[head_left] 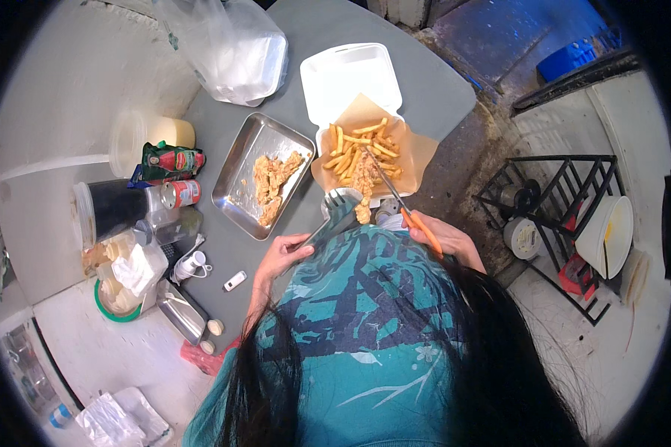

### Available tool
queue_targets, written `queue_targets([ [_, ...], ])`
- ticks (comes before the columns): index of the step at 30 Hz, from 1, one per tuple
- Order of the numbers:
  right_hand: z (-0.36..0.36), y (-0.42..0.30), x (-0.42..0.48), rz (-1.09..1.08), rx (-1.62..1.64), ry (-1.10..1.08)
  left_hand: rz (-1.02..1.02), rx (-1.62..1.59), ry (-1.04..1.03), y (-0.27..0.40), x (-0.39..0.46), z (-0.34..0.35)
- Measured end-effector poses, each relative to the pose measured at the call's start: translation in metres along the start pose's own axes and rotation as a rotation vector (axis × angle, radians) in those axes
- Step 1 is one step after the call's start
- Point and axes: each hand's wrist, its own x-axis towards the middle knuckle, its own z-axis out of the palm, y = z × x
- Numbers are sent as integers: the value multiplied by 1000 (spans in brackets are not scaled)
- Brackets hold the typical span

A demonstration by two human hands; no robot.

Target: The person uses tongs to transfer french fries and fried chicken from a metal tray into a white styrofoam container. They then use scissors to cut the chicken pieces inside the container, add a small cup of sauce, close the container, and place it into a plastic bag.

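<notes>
My left hand (282, 254) grips metal tongs (340, 207), whose slotted end reaches a long piece of fried chicken (362, 177). In my right hand (447, 237) are scissors with orange handles (421, 228); their blades lie along the right side of that chicken piece. Both tools are over the front of an open white foam takeaway box (351, 81). Brown paper (419, 153) lines the box, with French fries (344, 162) on it. Left of the box, a rectangular steel tray (236, 173) holds more fried chicken (271, 181).
A plastic bag of white foam boxes (251, 67) stands at the back left. Along the left wall are a sauce pouch (173, 161), a can (182, 194) and several tubs. A white device (235, 281) lies near my left wrist. A black wire rack (565, 184) is at right.
</notes>
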Motion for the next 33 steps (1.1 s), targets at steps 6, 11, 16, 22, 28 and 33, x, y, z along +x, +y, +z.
queue_targets([
  [6, -4, 1, 7, 50, -17, 37, -40, 19, -9, 5, 3, -5],
  [11, -3, -6, 7, 148, 118, 116, -48, 61, -26, -11, 9, -16],
  [16, -5, 9, 6, 234, 67, 171, -36, 30, -35, -19, 12, -13],
  [22, -1, 19, 1, 335, 160, 247, -36, 35, -53, -22, 17, -16],
  [28, -6, 17, -11, 186, -57, 80, -47, 15, 5, -8, 7, -10],
  [33, -6, 14, -7, 104, -102, -58, -70, 50, 19, -1, 5, -12],
])
